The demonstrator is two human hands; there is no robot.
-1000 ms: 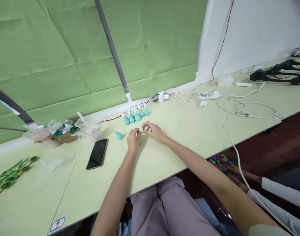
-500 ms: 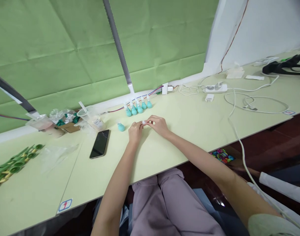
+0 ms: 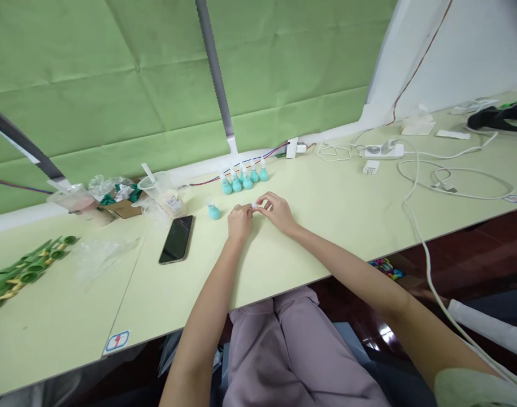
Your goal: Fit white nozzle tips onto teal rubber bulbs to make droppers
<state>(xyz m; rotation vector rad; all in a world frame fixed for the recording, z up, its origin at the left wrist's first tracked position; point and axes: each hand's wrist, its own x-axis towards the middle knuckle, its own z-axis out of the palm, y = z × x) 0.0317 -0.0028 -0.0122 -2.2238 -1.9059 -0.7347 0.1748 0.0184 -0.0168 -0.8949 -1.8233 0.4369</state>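
Between my two hands, just above the pale table (image 3: 292,237), is a small whitish translucent piece (image 3: 255,206), too small to name for sure. My left hand (image 3: 240,222) is closed on one side of it. The thumb and fingertips of my right hand (image 3: 278,211) pinch its other side. Left of my left hand stands a single turquoise squeeze bulb (image 3: 214,211) with a pale top. Beyond my hands, several more turquoise bulbs (image 3: 237,182) with clear tips stand grouped near the back edge.
A black phone (image 3: 177,239) lies to the left. Behind it are a plastic cup with a straw (image 3: 163,195), another cup (image 3: 86,206) and a cardboard box (image 3: 126,208). Green artificial stems (image 3: 27,271) lie far left. A power strip (image 3: 384,151) and white cables (image 3: 457,167) occupy the right.
The view has shifted slightly, so the table items appear a little to the right and higher. Both hands keep the small whitish piece between them, with the right fingers slightly re-posed.
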